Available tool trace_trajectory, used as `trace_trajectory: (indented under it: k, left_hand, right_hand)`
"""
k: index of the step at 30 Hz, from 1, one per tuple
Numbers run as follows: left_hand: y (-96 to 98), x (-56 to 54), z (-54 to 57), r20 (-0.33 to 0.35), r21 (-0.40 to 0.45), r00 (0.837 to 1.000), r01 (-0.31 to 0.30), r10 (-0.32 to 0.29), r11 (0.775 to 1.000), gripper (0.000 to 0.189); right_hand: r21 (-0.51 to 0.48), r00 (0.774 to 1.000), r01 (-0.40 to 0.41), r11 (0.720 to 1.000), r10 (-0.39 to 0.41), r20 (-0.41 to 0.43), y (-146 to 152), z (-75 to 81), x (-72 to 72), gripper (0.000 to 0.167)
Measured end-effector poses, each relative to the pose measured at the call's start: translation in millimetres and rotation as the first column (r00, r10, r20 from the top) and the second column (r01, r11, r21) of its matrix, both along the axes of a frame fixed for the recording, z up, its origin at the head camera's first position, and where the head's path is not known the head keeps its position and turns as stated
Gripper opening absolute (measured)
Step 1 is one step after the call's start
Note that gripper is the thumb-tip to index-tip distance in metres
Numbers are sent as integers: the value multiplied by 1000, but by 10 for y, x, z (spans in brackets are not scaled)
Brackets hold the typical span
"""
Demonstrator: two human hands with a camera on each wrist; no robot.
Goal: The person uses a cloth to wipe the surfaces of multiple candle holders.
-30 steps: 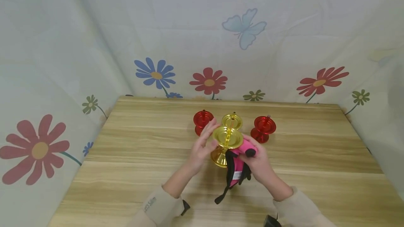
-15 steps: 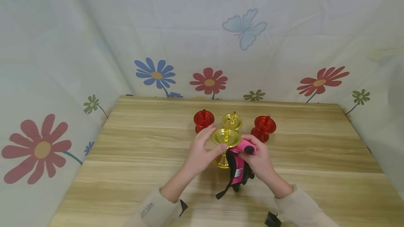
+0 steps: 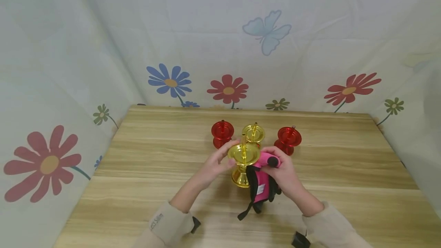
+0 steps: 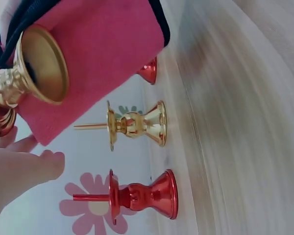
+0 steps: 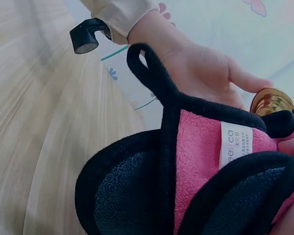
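Note:
A shiny gold candlestick (image 3: 244,155) with a wide dish and a central stem is held over the table, its flared foot (image 4: 48,63) showing in the left wrist view. My left hand (image 3: 211,169) holds its dish from the left, fingers at the far rim and thumb at the near side. On the other side, my right hand (image 3: 286,173) grips a pink hand towel (image 3: 263,192) with black edging and presses it against the candlestick. The towel's hanging loop (image 5: 146,63) and white label (image 5: 235,144) show in the right wrist view, where it hides most of the left fingers.
Behind the hands stand a red candlestick (image 3: 222,131) at left, a smaller-looking gold one (image 3: 254,133) in the middle and another red one (image 3: 288,137) at right. The wooden table (image 3: 165,144) ends against a flower-printed curtain (image 3: 193,41).
The held candlestick has shifted slightly left and toward me, turning upright. My left thumb came over the dish, then drew back to its edge. The right hand and towel stay nearly in place.

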State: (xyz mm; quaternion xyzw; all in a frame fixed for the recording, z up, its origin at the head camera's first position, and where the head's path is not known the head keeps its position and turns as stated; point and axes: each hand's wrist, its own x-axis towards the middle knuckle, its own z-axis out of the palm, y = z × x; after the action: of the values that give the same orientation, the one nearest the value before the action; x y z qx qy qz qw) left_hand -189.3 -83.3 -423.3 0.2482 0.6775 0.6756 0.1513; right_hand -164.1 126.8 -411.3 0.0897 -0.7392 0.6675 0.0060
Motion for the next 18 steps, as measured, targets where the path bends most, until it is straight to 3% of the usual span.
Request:
trace_trajectory:
  k: [7,10,14,18]
  left_hand:
    - [-6,1,-47,37,33,992,-120,119,992,74]
    - [-15,-10,-69,28,30,991,-133,132,991,68]
    - [-57,-38,-81,-21,-7,1000,-23,23,1000,63]
    - [-95,-62,-72,-4,-43,996,94,-95,995,60]
  right_hand:
    - [-20,999,-2,1000,1,-33,-5,-40,4,31]
    - [-77,997,-31,997,26,-71,-3,-65,10,36]
    - [-165,988,-109,980,88,-128,16,-78,9,44]
    - [-195,978,-160,968,129,-163,41,-86,1,44]
